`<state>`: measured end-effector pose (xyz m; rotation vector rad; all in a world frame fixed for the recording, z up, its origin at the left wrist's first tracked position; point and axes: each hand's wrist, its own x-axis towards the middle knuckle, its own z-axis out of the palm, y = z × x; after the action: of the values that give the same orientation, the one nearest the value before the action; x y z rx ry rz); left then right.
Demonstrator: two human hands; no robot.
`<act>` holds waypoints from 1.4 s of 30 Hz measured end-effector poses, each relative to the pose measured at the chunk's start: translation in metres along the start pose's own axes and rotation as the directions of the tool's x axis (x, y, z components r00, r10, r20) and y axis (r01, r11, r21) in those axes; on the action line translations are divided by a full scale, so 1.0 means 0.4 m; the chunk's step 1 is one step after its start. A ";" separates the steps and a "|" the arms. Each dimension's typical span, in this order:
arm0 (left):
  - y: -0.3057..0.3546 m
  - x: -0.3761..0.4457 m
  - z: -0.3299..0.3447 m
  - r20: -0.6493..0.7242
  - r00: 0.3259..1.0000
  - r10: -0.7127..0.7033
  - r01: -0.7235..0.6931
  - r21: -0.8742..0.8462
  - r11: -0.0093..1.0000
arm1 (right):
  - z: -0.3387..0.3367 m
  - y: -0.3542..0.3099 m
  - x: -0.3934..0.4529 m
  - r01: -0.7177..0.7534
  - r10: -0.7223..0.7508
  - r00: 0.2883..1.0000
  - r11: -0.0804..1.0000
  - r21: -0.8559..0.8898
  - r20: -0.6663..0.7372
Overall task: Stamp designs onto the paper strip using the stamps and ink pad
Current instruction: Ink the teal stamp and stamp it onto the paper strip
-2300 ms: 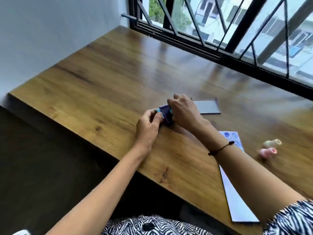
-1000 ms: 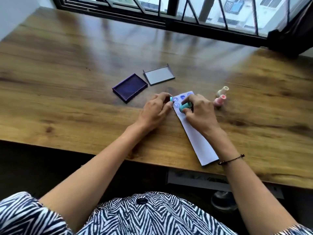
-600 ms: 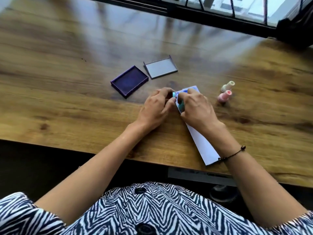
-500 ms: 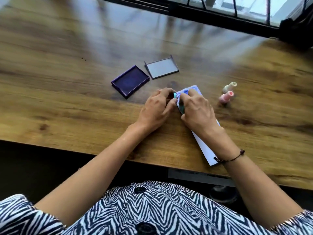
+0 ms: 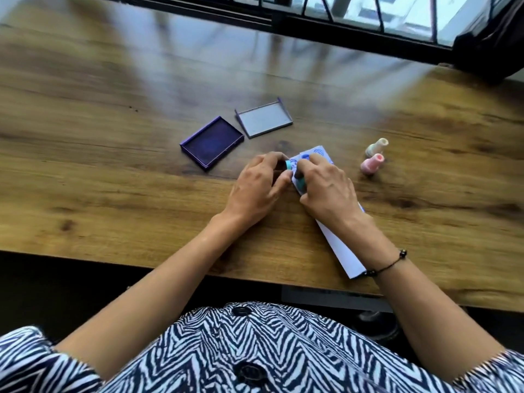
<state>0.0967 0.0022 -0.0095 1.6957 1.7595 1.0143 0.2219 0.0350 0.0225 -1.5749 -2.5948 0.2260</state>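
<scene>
A white paper strip (image 5: 341, 251) lies slanted on the wooden table, its far end carrying blue stamped designs. My right hand (image 5: 326, 188) presses a teal stamp (image 5: 301, 183) down on that end. My left hand (image 5: 259, 188) rests beside it at the strip's left edge, fingers curled around a teal cap-like piece (image 5: 288, 165). The open purple ink pad (image 5: 212, 145) sits to the upper left of my hands. Its grey lid (image 5: 263, 120) lies just beyond it. A cream stamp (image 5: 376, 146) and a pink stamp (image 5: 372, 163) lie to the right of the strip.
The wooden table (image 5: 113, 165) runs wide to both sides, its near edge by my lap. A black window frame (image 5: 312, 26) borders the far side. A dark object (image 5: 493, 43) sits at the far right corner.
My right hand carried the teal stamp from the ink pad to the paper strip and now presses it there. My left hand followed to the strip's edge. The camera tilted downward.
</scene>
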 end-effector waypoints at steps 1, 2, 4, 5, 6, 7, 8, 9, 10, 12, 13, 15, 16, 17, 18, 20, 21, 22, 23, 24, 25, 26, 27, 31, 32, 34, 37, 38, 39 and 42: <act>0.000 -0.001 0.000 0.001 1.000 -0.001 0.001 0.000 1.000 | -0.002 0.003 0.000 -0.005 0.005 1.000 1.000 0.006 0.011; 0.001 -0.003 -0.001 0.006 1.000 -0.002 0.002 0.000 1.000 | -0.005 0.009 -0.002 -0.017 0.017 1.000 0.999 0.034 0.008; 0.002 -0.004 -0.003 0.020 1.000 0.002 -0.002 -0.002 1.000 | -0.020 0.025 -0.010 -0.061 0.077 0.994 0.980 0.190 -0.079; 0.002 -0.004 -0.004 0.027 1.000 0.008 -0.008 -0.006 1.000 | -0.033 0.033 -0.017 -0.085 0.133 0.980 0.953 0.292 -0.147; 0.002 -0.004 -0.006 0.033 0.999 0.010 -0.010 -0.015 1.000 | -0.046 0.040 -0.024 -0.105 0.194 0.960 0.917 0.385 -0.201; 0.001 -0.004 -0.009 0.036 0.999 0.006 -0.004 -0.029 1.000 | -0.057 0.046 -0.031 -0.122 0.248 0.942 0.881 0.457 -0.228; 0.000 -0.004 -0.012 0.035 0.999 -0.005 0.007 -0.051 0.999 | -0.065 0.051 -0.036 -0.141 0.291 0.929 0.850 0.507 -0.229; 0.000 -0.004 -0.014 0.030 0.999 -0.015 0.017 -0.073 0.997 | -0.070 0.054 -0.042 -0.164 0.324 0.923 0.821 0.546 -0.209; 0.001 -0.005 -0.015 0.019 1.000 -0.019 0.020 -0.089 0.996 | -0.072 0.056 -0.046 -0.186 0.346 0.921 0.792 0.581 -0.178; 0.004 -0.009 -0.018 -0.011 1.000 -0.013 0.011 -0.119 0.993 | -0.069 0.058 -0.053 -0.220 0.370 0.923 0.737 0.640 -0.108; 0.006 -0.011 -0.021 -0.023 1.000 -0.009 0.006 -0.142 0.990 | -0.067 0.057 -0.055 -0.232 0.377 0.923 0.711 0.664 -0.081; 0.010 -0.016 -0.024 -0.042 0.999 -0.011 0.002 -0.201 0.980 | -0.066 0.053 -0.059 -0.242 0.386 0.921 0.654 0.717 -0.042; 0.012 -0.019 -0.025 -0.048 0.999 -0.015 0.004 -0.226 0.974 | -0.067 0.051 -0.062 -0.240 0.388 0.921 0.617 0.750 -0.025; 0.013 -0.023 -0.025 -0.045 0.999 -0.019 0.007 -0.247 0.969 | -0.069 0.047 -0.065 -0.236 0.388 0.922 0.571 0.786 -0.005; 0.016 -0.028 -0.023 -0.030 0.999 -0.021 0.012 -0.278 0.960 | -0.071 0.042 -0.068 -0.233 0.385 0.923 0.512 0.827 0.021; 0.023 -0.038 -0.016 0.015 1.000 -0.013 0.017 -0.374 0.927 | -0.080 0.031 -0.075 -0.228 0.366 0.927 0.365 0.903 0.086; 0.026 -0.043 -0.011 0.028 1.000 -0.010 0.021 -0.428 0.904 | -0.085 0.026 -0.079 -0.228 0.354 0.929 0.302 0.926 0.113; 0.031 -0.045 -0.006 0.036 0.999 -0.012 0.028 -0.481 0.876 | -0.090 0.022 -0.081 -0.227 0.341 0.931 0.261 0.938 0.130; 0.035 -0.045 -0.004 0.042 0.999 -0.014 0.034 -0.525 0.851 | -0.094 0.019 -0.083 -0.222 0.329 0.935 0.241 0.945 0.135; 0.039 -0.043 -0.002 0.049 0.999 -0.014 0.039 -0.556 0.830 | -0.097 0.017 -0.084 -0.214 0.322 0.937 0.231 0.949 0.133; 0.043 -0.041 -0.002 0.055 0.998 -0.012 0.041 -0.575 0.817 | -0.101 0.018 -0.084 -0.205 0.320 0.939 0.225 0.952 0.127; 0.047 -0.039 -0.002 0.057 0.998 -0.009 0.040 -0.587 0.809 | -0.103 0.020 -0.084 -0.199 0.325 0.938 0.219 0.955 0.121; 0.051 -0.037 -0.004 0.058 0.998 -0.006 0.039 -0.595 0.803 | -0.106 0.023 -0.082 -0.196 0.333 0.936 0.214 0.957 0.117; 0.059 -0.033 -0.011 0.056 0.998 -0.004 0.037 -0.599 0.800 | -0.110 0.037 -0.081 -0.191 0.336 0.936 0.225 0.955 0.108; 0.060 -0.033 -0.011 0.057 0.998 -0.004 0.037 -0.597 0.801 | -0.110 0.038 -0.081 -0.188 0.327 0.939 0.237 0.953 0.104; 0.064 -0.034 -0.012 0.062 0.998 -0.001 0.038 -0.592 0.805 | -0.108 0.039 -0.082 -0.177 0.307 0.947 0.263 0.948 0.092; 0.072 -0.034 -0.011 0.066 0.998 0.004 0.034 -0.569 0.822 | -0.105 0.037 -0.084 -0.155 0.279 0.958 0.296 0.943 0.070; 0.075 -0.034 -0.009 0.066 0.998 0.008 0.030 -0.560 0.828 | -0.104 0.036 -0.085 -0.147 0.273 0.960 0.301 0.942 0.063; 0.079 -0.034 -0.008 0.068 0.998 0.014 0.026 -0.553 0.833 | -0.102 0.036 -0.086 -0.138 0.270 0.961 0.302 0.943 0.055; 0.090 -0.034 -0.001 0.074 0.997 0.033 0.011 -0.536 0.844 | -0.097 0.039 -0.090 -0.126 0.277 0.960 0.304 0.944 0.039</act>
<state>0.1200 -0.0129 0.0170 1.3612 1.2495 1.2785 0.2582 0.0130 0.0577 -1.2729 -1.4648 1.3321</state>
